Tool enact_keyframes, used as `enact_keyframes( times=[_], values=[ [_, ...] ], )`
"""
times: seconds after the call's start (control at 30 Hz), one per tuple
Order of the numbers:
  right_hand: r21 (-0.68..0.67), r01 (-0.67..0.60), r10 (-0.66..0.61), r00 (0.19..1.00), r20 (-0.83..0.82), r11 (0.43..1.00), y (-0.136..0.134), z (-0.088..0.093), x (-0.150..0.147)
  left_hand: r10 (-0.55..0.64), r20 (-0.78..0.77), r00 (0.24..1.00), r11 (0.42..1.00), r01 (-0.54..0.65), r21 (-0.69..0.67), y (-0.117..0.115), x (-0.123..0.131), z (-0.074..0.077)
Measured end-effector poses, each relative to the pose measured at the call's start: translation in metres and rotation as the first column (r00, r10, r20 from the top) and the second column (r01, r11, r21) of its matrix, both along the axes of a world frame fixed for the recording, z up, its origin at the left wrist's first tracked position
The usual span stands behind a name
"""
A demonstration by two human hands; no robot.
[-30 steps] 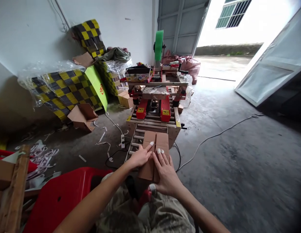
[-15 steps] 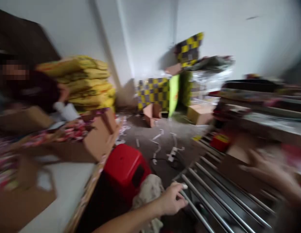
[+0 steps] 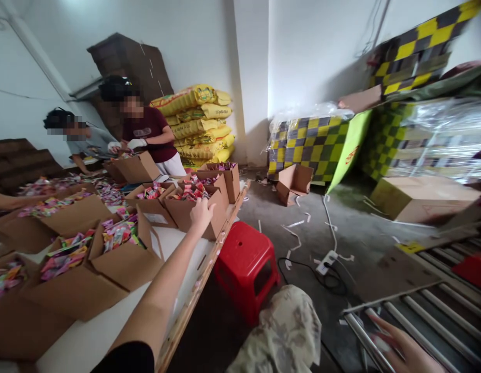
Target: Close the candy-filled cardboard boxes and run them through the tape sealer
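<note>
My left hand point(image 3: 202, 213) reaches out over the long table point(image 3: 108, 324) and rests on the rim of an open cardboard box point(image 3: 193, 206) filled with colourful snack packets; its fingers curl over the box edge. My right hand point(image 3: 399, 347) lies low at the bottom right on the metal rollers of the conveyor point(image 3: 430, 321), fingers stretched out, partly cut off by the frame edge. More open boxes of packets point(image 3: 119, 248) stand on the table near my arm.
Two other people point(image 3: 147, 132) work at the far end of the table. A red plastic stool point(image 3: 246, 267) stands between table and conveyor. Yellow sacks point(image 3: 197, 122), checkered flat cartons point(image 3: 310, 145), a power strip point(image 3: 325, 261) and paper strips lie on the floor.
My view has swung left from the taping machine to the packing table. My left hand left the box on the rollers and reached to a filled box on the table.
</note>
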State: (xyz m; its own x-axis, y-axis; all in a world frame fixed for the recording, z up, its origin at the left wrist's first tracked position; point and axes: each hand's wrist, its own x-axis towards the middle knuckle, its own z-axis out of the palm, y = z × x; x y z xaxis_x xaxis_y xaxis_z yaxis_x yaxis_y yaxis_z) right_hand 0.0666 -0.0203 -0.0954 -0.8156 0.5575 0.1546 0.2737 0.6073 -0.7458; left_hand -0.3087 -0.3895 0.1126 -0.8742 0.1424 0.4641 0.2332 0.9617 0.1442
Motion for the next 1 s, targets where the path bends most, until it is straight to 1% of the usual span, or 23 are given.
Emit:
enact_keyframes(
  times=[0.07,0.13,0.2,0.27,0.3,0.33,0.4,0.47,0.5,0.53,0.57,0.6,0.63,0.67,0.7,0.73,0.77,0.8,0.83,0.87,0.9,0.97,1.0],
  values=[
    [-0.078,-0.096,0.099,0.995,0.03,0.992,-0.009,-0.002,-0.011,-0.018,0.03,0.999,0.999,0.019,-0.032,-0.009,-0.015,0.015],
    [-0.093,-0.167,0.17,0.985,0.024,0.982,-0.023,0.006,-0.026,-0.021,0.018,1.0,1.0,0.021,-0.018,-0.031,-0.019,0.033],
    [-0.072,-0.241,0.243,0.97,0.019,0.968,-0.047,0.029,-0.047,-0.016,-0.03,0.999,1.0,0.016,0.002,-0.06,-0.01,0.048],
    [-0.033,-0.323,0.323,0.946,-0.014,0.946,-0.085,0.065,-0.075,-0.057,-0.098,0.994,0.998,0.059,0.023,-0.083,0.017,0.054],
    [-0.003,-0.386,0.385,0.921,-0.059,0.923,-0.109,0.087,-0.091,-0.101,-0.121,0.987,0.994,0.105,0.028,-0.089,0.036,0.052],
    [0.033,-0.408,0.409,0.9,-0.15,0.912,-0.136,0.11,-0.109,-0.155,-0.123,0.98,0.987,0.16,0.025,-0.092,0.059,0.048],
    [0.093,-0.425,0.429,0.829,-0.358,0.9,-0.192,0.152,-0.143,-0.263,-0.066,0.963,0.964,0.265,0.027,-0.085,0.107,0.03],
    [0.083,-0.481,0.458,0.748,-0.48,0.873,-0.243,0.179,-0.172,-0.38,-0.006,0.925,0.92,0.379,0.1,-0.072,0.149,0.009],
    [0.046,-0.484,0.436,0.738,-0.514,0.874,-0.263,0.186,-0.183,-0.453,-0.023,0.891,0.878,0.45,0.163,-0.068,0.163,-0.001],
    [0.004,-0.47,0.4,0.746,-0.533,0.882,-0.278,0.188,-0.193,-0.523,-0.088,0.848,0.818,0.528,0.227,-0.066,0.172,-0.009],
    [-0.035,-0.439,0.352,0.764,-0.541,0.898,-0.287,0.186,-0.2,-0.561,-0.191,0.805,0.752,0.592,0.289,-0.069,0.176,-0.017],
    [-0.06,-0.404,0.31,0.781,-0.542,0.913,-0.29,0.182,-0.205,-0.544,-0.304,0.782,0.701,0.623,0.348,-0.076,0.174,-0.023],
    [-0.066,-0.377,0.284,0.791,-0.542,0.924,-0.289,0.176,-0.209,-0.47,-0.389,0.792,0.678,0.606,0.416,-0.087,0.166,-0.027],
    [-0.057,-0.373,0.286,0.792,-0.539,0.926,-0.284,0.171,-0.21,-0.35,-0.418,0.838,0.679,0.535,0.503,-0.1,0.154,-0.031],
    [-0.043,-0.389,0.307,0.786,-0.537,0.92,-0.276,0.165,-0.21,-0.213,-0.363,0.907,0.677,0.405,0.615,-0.114,0.138,-0.035],
    [-0.031,-0.407,0.328,0.777,-0.537,0.913,-0.267,0.16,-0.209,-0.095,-0.235,0.967,0.655,0.238,0.717,-0.127,0.119,-0.038],
    [-0.028,-0.421,0.341,0.77,-0.539,0.907,-0.257,0.156,-0.207,-0.024,-0.064,0.998,0.622,0.065,0.78,-0.138,0.1,-0.043],
    [-0.035,-0.432,0.345,0.765,-0.544,0.901,-0.249,0.152,-0.205,-0.008,0.102,0.995,0.593,-0.078,0.801,-0.147,0.081,-0.048],
    [-0.051,-0.444,0.344,0.758,-0.554,0.895,-0.241,0.149,-0.203,-0.03,0.241,0.97,0.575,-0.181,0.798,-0.153,0.064,-0.054],
    [-0.072,-0.46,0.342,0.748,-0.569,0.885,-0.236,0.144,-0.202,-0.075,0.344,0.936,0.574,-0.242,0.783,-0.156,0.051,-0.06],
    [-0.098,-0.473,0.333,0.738,-0.587,0.875,-0.233,0.14,-0.202,-0.128,0.413,0.902,0.588,-0.266,0.764,-0.156,0.04,-0.065],
    [-0.195,-0.475,0.263,0.733,-0.628,0.858,-0.232,0.13,-0.205,-0.219,0.497,0.84,0.641,-0.26,0.722,-0.149,0.031,-0.074],
    [-0.275,-0.464,0.201,0.743,-0.639,0.842,-0.233,0.126,-0.207,-0.258,0.526,0.811,0.672,-0.24,0.7,-0.144,0.031,-0.076]
  ],
)
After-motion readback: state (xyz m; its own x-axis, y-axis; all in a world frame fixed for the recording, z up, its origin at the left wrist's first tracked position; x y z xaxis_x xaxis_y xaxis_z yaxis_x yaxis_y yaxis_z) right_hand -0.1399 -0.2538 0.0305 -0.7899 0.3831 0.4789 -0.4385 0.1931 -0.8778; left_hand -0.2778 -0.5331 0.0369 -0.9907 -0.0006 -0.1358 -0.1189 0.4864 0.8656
